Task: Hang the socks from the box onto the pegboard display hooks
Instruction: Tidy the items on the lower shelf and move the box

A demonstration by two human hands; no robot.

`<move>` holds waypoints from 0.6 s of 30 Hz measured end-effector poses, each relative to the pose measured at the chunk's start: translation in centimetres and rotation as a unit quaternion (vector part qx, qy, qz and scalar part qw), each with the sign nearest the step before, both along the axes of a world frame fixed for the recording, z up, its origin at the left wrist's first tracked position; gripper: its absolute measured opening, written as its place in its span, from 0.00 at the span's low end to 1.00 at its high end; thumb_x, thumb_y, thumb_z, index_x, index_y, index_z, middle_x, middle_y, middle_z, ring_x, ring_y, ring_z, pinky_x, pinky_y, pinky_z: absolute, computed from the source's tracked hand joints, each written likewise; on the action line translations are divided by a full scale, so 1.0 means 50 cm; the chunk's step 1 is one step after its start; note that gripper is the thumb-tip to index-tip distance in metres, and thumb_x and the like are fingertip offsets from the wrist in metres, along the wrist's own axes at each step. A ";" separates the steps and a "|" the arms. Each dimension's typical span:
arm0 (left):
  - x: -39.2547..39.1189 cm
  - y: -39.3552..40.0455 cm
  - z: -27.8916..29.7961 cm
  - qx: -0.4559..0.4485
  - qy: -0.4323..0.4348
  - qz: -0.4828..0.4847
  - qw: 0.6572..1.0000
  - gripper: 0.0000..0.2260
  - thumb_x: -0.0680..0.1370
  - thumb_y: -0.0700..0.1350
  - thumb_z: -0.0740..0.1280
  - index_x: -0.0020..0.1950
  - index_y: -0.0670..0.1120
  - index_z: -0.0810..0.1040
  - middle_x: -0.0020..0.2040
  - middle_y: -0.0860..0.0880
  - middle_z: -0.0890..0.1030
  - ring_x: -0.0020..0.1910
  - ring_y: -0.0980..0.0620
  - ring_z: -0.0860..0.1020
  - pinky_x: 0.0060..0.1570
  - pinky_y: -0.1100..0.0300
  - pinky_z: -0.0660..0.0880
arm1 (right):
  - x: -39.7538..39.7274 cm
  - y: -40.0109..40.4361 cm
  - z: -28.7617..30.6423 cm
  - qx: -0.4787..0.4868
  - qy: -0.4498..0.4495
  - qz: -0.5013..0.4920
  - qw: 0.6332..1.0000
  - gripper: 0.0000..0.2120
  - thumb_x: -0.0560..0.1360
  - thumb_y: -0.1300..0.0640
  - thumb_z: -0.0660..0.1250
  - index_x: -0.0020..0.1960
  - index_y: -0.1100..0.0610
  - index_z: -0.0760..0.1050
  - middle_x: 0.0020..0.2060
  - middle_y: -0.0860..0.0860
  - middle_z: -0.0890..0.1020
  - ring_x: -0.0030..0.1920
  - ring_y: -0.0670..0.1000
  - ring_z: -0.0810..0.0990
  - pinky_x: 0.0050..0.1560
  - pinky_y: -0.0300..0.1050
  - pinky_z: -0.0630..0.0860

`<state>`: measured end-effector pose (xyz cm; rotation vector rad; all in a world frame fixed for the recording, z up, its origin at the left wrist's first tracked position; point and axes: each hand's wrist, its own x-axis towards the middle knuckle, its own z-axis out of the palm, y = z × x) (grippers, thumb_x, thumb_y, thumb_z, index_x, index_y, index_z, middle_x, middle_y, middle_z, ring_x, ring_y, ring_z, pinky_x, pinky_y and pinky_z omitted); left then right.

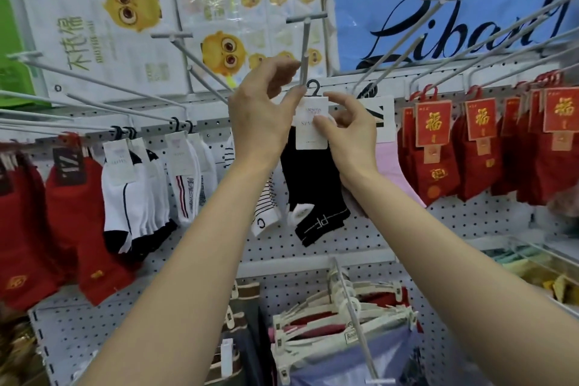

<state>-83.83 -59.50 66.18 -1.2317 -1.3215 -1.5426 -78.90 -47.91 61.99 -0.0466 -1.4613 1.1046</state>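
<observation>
We are steadying the display hook (pixel 304 50) with our left hand (pixel 263 110), fingers curled round it, while our right hand (pixel 347 131) is pinching the black sock (pixel 313 185) card; the small hanger (pixel 313 88), between both hands, may be missing the tip and dropping.

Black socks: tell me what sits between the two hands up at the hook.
In the head view, the white card label of the black socks, topped by its small black hanger hook, lies between the left hand and right hand; both pinch it.
</observation>
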 end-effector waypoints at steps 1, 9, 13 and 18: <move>-0.002 0.000 0.005 -0.002 0.008 0.004 1.000 0.10 0.73 0.40 0.75 0.54 0.45 0.82 0.46 0.54 0.84 0.47 0.60 0.82 0.52 0.60 0.80 | -0.004 0.003 -0.002 0.007 -0.005 -0.006 1.000 0.17 0.71 0.62 0.71 0.59 0.50 0.79 0.43 0.58 0.83 0.45 0.59 0.82 0.49 0.56 0.81; 0.002 0.007 -0.003 0.005 0.036 0.034 0.999 0.06 0.73 0.40 0.74 0.49 0.42 0.82 0.41 0.55 0.84 0.42 0.60 0.83 0.50 0.55 0.81 | -0.023 0.020 -0.002 0.044 -0.035 -0.023 0.998 0.17 0.71 0.63 0.72 0.57 0.48 0.79 0.41 0.52 0.81 0.43 0.52 0.81 0.51 0.53 0.80; 0.009 0.008 -0.001 0.008 0.029 0.042 0.999 0.04 0.73 0.40 0.74 0.47 0.42 0.82 0.39 0.58 0.82 0.40 0.61 0.82 0.48 0.60 0.80 | -0.027 0.022 0.003 0.054 -0.050 -0.031 0.997 0.18 0.71 0.63 0.73 0.59 0.52 0.80 0.41 0.50 0.79 0.44 0.50 0.79 0.54 0.48 0.78; 0.011 0.008 -0.004 0.011 0.033 0.059 0.998 0.03 0.74 0.40 0.73 0.47 0.44 0.82 0.38 0.59 0.82 0.39 0.62 0.82 0.46 0.62 0.80 | -0.027 0.023 -0.004 0.058 -0.068 -0.027 0.996 0.18 0.72 0.64 0.72 0.60 0.52 0.79 0.41 0.47 0.79 0.46 0.49 0.79 0.54 0.48 0.78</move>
